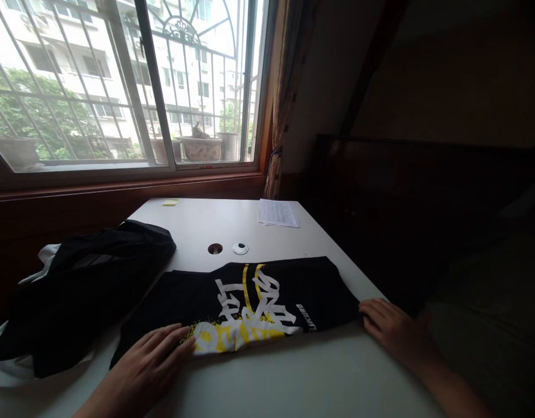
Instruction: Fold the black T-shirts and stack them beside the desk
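Observation:
A black garment [180,296] with white and yellow lettering lies folded in a wide strip across the white table [293,377]. My left hand [148,363] rests on its near left edge, fingers extended and slightly apart over the cloth. At the far right end of the strip, the fingertips of my right hand [391,334] are closed on the narrow corner of the fabric. The thumb of that hand is hidden.
More dark clothing [89,278] with white parts is heaped at the table's left edge. Behind the garment are a round hole [215,249] and a white round cap [240,248]. Papers [278,213] and a yellow note [170,202] lie near the back edge, below a window [198,165].

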Demonstrator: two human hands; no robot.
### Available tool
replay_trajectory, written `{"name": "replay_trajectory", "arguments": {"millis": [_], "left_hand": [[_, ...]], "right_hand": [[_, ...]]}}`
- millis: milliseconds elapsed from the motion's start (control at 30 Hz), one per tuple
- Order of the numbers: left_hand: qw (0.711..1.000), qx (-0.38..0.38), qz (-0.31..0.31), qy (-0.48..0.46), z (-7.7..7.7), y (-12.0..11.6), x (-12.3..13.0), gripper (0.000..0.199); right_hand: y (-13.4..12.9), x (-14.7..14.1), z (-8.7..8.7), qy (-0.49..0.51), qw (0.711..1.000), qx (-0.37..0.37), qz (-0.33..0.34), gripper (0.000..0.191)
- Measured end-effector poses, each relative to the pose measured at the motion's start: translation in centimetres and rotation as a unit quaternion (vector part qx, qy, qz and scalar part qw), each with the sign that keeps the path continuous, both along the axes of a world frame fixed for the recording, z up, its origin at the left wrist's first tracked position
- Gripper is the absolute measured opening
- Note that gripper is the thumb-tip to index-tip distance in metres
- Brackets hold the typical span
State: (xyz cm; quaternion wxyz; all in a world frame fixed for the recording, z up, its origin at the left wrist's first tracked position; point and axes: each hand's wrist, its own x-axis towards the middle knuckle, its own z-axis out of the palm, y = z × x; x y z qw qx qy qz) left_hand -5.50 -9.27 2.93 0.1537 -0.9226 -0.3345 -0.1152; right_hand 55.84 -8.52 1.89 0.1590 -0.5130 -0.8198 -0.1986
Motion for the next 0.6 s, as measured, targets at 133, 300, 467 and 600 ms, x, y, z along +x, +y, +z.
{"name": "replay_trajectory", "arguments": {"millis": [133, 300, 467, 600], "left_hand": [[0.997, -0.065, 0.028, -0.016, -0.6, 0.4, 1.3, 0.060], [0.995, -0.079, 0.052, -0.038, -1.6, 0.1, 1.5, 0.063], [0.991, -0.083, 0.095, -0.031, -1.6, -0.2, 2.7, 0.056], [0.988, -0.115, 0.099, 0.012, 0.0, 0.4, 3.5, 0.060]], "right_hand": [[-0.2, 1.1, -0.5, 0.077, 0.996, 0.036, 0.003, 0.020], [-1.5, 1.4, -1.0, 0.132, 0.991, 0.008, -0.006, 0.015], [-2.7, 0.2, -1.0, 0.203, 0.979, -0.005, -0.033, 0.015], [-2.5, 0.1, -0.5, 0.281, 0.957, -0.003, -0.070, 0.014]]}}
